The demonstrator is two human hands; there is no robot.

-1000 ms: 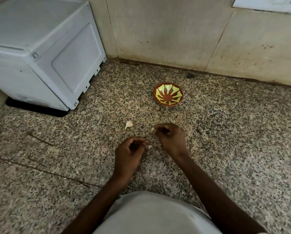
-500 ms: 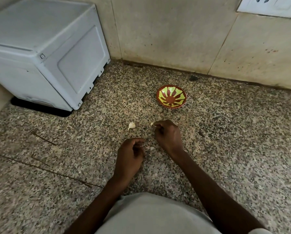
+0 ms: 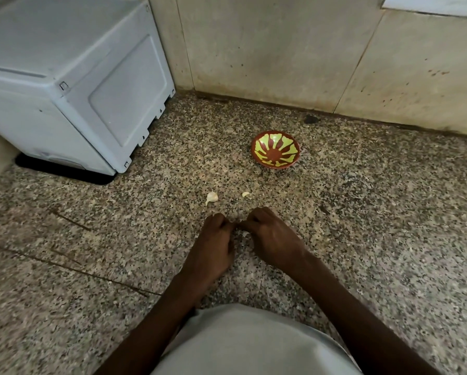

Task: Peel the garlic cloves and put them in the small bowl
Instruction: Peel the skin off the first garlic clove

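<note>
A small red bowl (image 3: 275,149) with a yellow-green pattern stands on the speckled stone counter (image 3: 375,226), with nothing visible inside. One unpeeled garlic clove (image 3: 212,197) lies loose ahead of my hands, and a small pale scrap (image 3: 245,194) lies to its right. My left hand (image 3: 216,242) and my right hand (image 3: 274,236) meet fingertip to fingertip, fingers curled, pinching a garlic clove that they almost wholly hide. A white bit of skin (image 3: 245,234) shows just under the right fingers.
A grey-white appliance (image 3: 72,77) fills the back left of the counter. The tiled wall (image 3: 281,50) runs behind the bowl, with a dark spot (image 3: 310,119) at its foot. My light shirt (image 3: 248,342) covers the near edge.
My right hand left the small pale scrap on the counter and drew back to meet the left hand. The two hands now touch at the fingertips.
</note>
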